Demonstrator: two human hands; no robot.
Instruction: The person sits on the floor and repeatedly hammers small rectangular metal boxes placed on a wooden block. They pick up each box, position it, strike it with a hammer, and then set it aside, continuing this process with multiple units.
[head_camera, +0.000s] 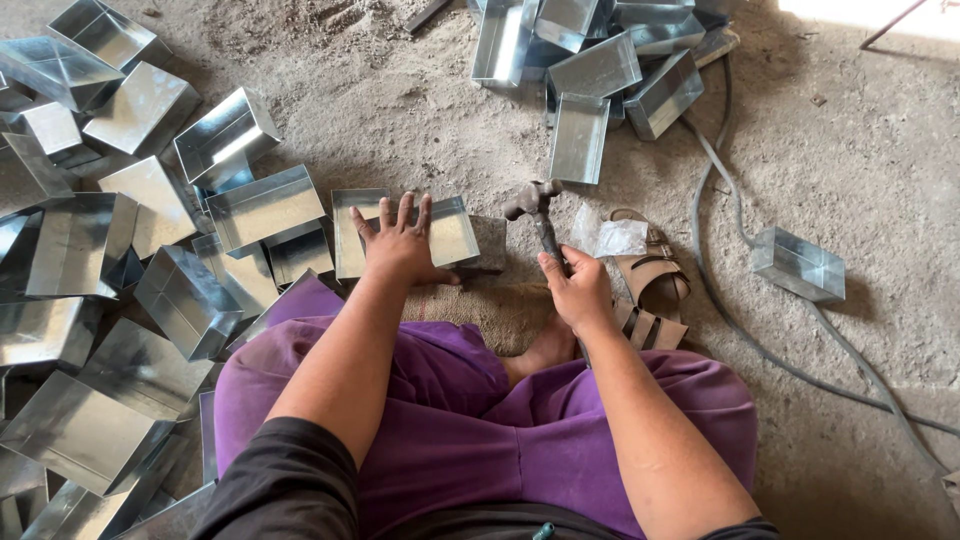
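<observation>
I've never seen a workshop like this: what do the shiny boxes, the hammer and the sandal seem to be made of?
The open boxes look like thin galvanised sheet steel: bright, mottled grey, with sharp folded edges. The hammer in the right hand has a dark, dull head, probably steel; its handle material is unclear. The tan sandal looks like leather or an imitation, with matte straps.

A dusty concrete floor (860, 160) is covered with metal boxes (150, 250), a grey cable (720, 200) and a sandal (655, 285).
</observation>
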